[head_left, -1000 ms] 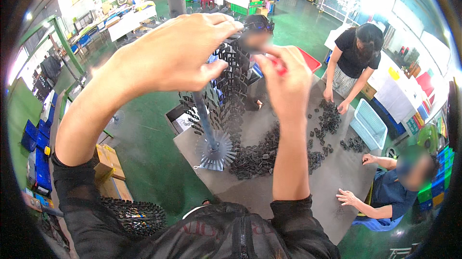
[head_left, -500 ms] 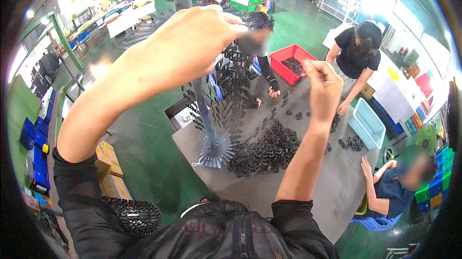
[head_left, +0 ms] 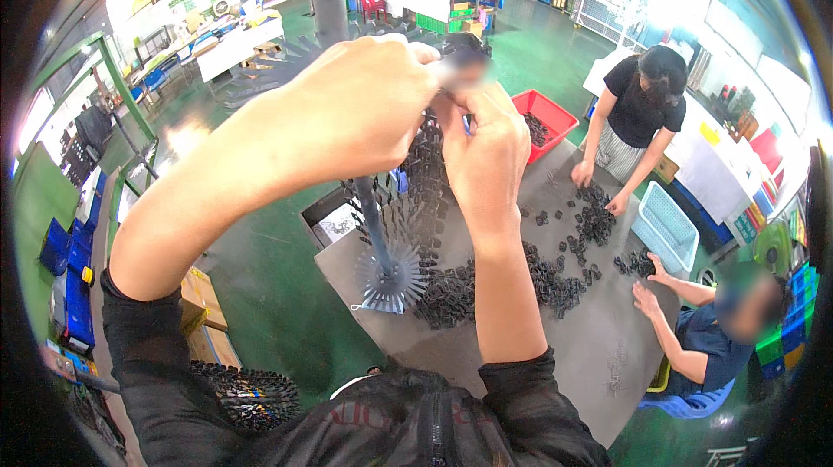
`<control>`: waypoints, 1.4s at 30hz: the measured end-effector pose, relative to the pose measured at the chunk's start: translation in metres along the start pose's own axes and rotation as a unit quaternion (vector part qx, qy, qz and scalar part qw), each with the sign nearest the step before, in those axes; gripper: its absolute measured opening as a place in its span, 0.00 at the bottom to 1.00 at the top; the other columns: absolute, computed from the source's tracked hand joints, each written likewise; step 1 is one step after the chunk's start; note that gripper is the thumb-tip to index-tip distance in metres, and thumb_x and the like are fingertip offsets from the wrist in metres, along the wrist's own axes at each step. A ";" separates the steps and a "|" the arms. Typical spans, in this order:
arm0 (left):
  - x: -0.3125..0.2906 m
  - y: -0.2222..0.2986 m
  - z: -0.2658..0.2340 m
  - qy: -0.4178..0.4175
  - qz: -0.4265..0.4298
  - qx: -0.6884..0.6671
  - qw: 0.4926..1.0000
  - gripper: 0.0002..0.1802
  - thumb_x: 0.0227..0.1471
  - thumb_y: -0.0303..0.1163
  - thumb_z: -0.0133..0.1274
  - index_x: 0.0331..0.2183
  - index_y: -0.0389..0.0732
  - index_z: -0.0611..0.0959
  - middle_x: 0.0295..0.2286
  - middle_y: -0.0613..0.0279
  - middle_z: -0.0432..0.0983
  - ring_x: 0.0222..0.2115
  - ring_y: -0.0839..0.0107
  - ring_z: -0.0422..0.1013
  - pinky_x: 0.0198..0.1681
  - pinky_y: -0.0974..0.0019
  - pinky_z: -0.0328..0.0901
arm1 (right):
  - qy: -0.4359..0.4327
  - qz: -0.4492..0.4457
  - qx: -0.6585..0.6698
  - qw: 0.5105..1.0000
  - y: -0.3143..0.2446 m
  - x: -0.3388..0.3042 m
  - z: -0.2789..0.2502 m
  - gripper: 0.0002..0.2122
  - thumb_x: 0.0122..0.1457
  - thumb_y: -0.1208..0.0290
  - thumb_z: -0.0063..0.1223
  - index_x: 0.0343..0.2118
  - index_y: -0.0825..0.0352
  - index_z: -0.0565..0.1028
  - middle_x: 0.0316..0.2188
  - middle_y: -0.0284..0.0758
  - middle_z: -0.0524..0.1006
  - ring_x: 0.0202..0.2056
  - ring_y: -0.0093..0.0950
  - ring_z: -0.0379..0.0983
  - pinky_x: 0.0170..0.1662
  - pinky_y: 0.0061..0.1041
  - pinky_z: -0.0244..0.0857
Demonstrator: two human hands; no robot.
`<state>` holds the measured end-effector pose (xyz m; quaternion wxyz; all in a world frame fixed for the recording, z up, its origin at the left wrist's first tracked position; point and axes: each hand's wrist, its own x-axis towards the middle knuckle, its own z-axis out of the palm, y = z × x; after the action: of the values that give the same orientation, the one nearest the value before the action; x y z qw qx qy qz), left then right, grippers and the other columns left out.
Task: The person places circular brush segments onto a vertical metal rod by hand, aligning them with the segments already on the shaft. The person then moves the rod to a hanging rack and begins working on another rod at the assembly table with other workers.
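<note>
Both my arms are raised over a grey table point(head_left: 416, 341). My left hand point(head_left: 373, 98) is closed beside the upper finned disc point(head_left: 273, 63) of a metal rack; its fingertips face away and hide what they grip. Right beside it, my right hand point(head_left: 486, 150) is curled in a pinch, with its contents also out of sight. Below my hands hang strings of small black link-like parts point(head_left: 425, 163). The rack's grey post point(head_left: 375, 224) runs down to a lower finned disc point(head_left: 390, 276) on the table. A heap of loose black parts point(head_left: 447, 298) spreads beside that disc.
One person point(head_left: 646, 98) stands across the table, sorting black parts. Another point(head_left: 720, 328) sits at the right, and a third point(head_left: 464, 59) is mostly hidden behind my hands. A red basket point(head_left: 555, 124) and a light blue basket point(head_left: 666, 226) stand by the table. Cardboard boxes point(head_left: 201, 302) lie at left.
My right hand has moved left from above the parts heap to beside my left hand. The seated person's hands have reached toward a small pile, and the standing person's hands have spread over parts.
</note>
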<state>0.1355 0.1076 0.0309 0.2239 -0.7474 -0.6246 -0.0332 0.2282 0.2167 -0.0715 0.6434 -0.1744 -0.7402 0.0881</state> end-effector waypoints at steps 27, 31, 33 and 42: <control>0.003 -0.005 0.004 0.012 -0.015 0.029 0.999 0.23 0.41 0.17 0.48 0.44 0.30 0.78 0.42 0.47 0.75 0.44 0.51 0.70 0.49 0.57 0.66 | -0.043 0.051 0.166 0.984 0.013 0.009 0.003 0.05 0.48 0.74 0.61 0.25 0.69 0.77 0.20 0.36 0.73 0.22 0.31 0.68 0.26 0.27 0.59; -0.005 -0.006 0.004 0.032 -0.005 0.038 0.999 0.24 0.40 0.15 0.47 0.45 0.32 0.77 0.44 0.48 0.74 0.45 0.52 0.70 0.50 0.57 0.65 | -0.055 0.109 0.208 0.970 0.046 0.004 -0.028 0.04 0.49 0.78 0.61 0.26 0.72 0.78 0.20 0.34 0.74 0.22 0.21 0.69 0.28 0.21 0.62; -0.002 -0.013 0.008 0.035 -0.004 0.016 0.999 0.25 0.40 0.14 0.47 0.45 0.33 0.77 0.45 0.48 0.74 0.47 0.53 0.70 0.52 0.57 0.65 | -0.029 0.177 0.161 0.971 0.072 0.000 -0.051 0.06 0.52 0.73 0.60 0.26 0.72 0.80 0.21 0.29 0.73 0.23 0.15 0.63 0.28 0.16 0.54; -0.014 -0.026 0.008 0.090 0.025 -0.080 0.992 0.26 0.45 0.23 0.54 0.49 0.36 0.73 0.47 0.46 0.70 0.48 0.49 0.67 0.51 0.57 0.63 | -0.081 0.062 -0.010 0.995 0.051 0.009 -0.053 0.09 0.47 0.70 0.63 0.31 0.68 0.79 0.28 0.38 0.76 0.29 0.34 0.74 0.36 0.29 0.67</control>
<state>0.1059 0.1010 0.0271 0.2194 -0.7720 -0.5787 -0.1446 0.2862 0.2622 -0.0729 0.5731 -0.2186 -0.7782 0.1347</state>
